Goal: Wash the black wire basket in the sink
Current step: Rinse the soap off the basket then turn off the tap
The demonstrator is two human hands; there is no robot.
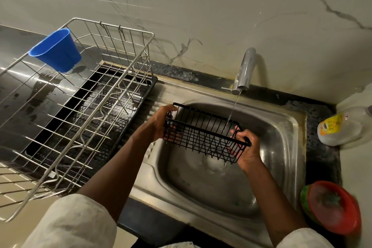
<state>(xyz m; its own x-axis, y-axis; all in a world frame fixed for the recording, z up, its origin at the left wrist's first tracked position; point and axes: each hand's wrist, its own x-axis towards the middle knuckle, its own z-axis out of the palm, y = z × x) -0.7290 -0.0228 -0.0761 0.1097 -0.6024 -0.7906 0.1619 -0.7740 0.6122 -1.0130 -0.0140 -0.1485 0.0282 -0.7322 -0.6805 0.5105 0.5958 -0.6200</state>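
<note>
The black wire basket (203,133) hangs level over the steel sink (285,147), held at both ends. My left hand (161,125) grips its left end, fingers through the wires. My right hand (248,147) grips its right end by the rim. A thin stream of water runs from the chrome tap (244,70) and lands on the basket's right side, close to my right hand. The drain shows in the bowl below the basket.
A large steel dish rack (84,106) with a blue plastic cup (57,50) hung on it stands left of the sink on a black tray. A plastic bottle (342,127) lies at the right. A red bowl (334,207) sits at the sink's front right corner.
</note>
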